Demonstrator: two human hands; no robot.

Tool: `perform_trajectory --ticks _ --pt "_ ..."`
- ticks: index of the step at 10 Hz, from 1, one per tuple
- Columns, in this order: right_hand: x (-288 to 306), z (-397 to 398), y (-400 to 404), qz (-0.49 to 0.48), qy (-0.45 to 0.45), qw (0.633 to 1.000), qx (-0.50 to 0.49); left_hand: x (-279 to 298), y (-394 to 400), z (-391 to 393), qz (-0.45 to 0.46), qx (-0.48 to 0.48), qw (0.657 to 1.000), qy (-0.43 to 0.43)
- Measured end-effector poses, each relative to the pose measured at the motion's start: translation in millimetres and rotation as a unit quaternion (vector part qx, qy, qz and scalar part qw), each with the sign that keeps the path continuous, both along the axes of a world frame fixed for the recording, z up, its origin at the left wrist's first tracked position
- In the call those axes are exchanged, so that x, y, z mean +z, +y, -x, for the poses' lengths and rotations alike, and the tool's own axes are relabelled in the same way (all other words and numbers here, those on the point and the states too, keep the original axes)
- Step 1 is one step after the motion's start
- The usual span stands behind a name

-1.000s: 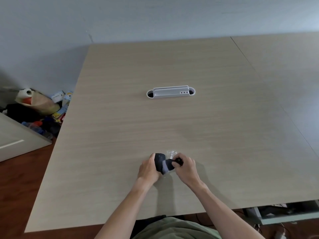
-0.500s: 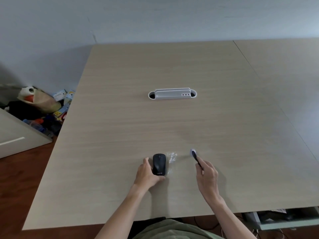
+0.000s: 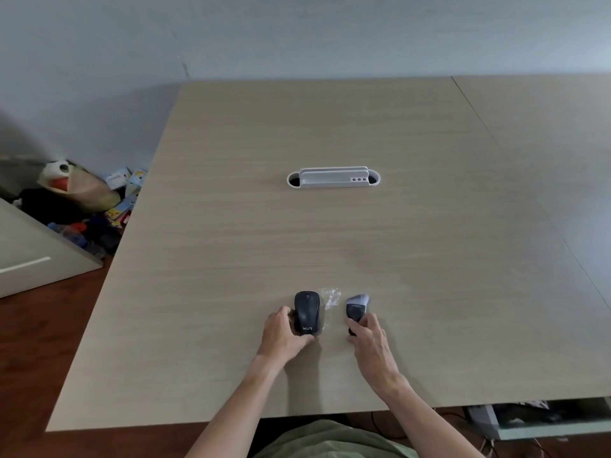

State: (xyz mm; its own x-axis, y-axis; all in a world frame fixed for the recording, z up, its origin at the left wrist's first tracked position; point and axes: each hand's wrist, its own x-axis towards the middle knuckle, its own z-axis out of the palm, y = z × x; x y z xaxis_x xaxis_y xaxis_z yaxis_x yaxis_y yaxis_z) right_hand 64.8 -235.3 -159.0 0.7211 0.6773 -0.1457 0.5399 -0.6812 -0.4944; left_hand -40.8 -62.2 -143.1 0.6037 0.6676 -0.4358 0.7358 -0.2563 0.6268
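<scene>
in the head view, the left hand (image 3: 283,337) curled its fingers round the black mouse (image 3: 307,311), which lay near the tabletop (image 3: 231,226) front edge; the right hand (image 3: 371,343) pinched a small dark piece (image 3: 355,309) just beside some clear wrap (image 3: 331,296).

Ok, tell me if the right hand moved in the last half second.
Yes. The right hand, gripping a dark piece, has shifted left toward the mouse, judged against the white cable port.
</scene>
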Motion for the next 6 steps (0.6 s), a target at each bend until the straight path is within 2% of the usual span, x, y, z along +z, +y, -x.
perform_trajectory --ticks 3,5,6 --pt "-7.3 1.0 3.0 0.025 -0.038 0.999 0.006 -2.9 1.1 2.4 -0.015 -0.019 1.000 0.010" --pt "4.8 2.0 3.2 0.035 0.002 0.999 0.003 -1.3 8.2 4.6 0.001 -0.035 0.999 0.031" --pt "27.6 -1.0 -2.3 -0.020 0.007 0.999 -0.035 -5.2 14.7 20.0 -0.070 0.024 0.997 -0.025"
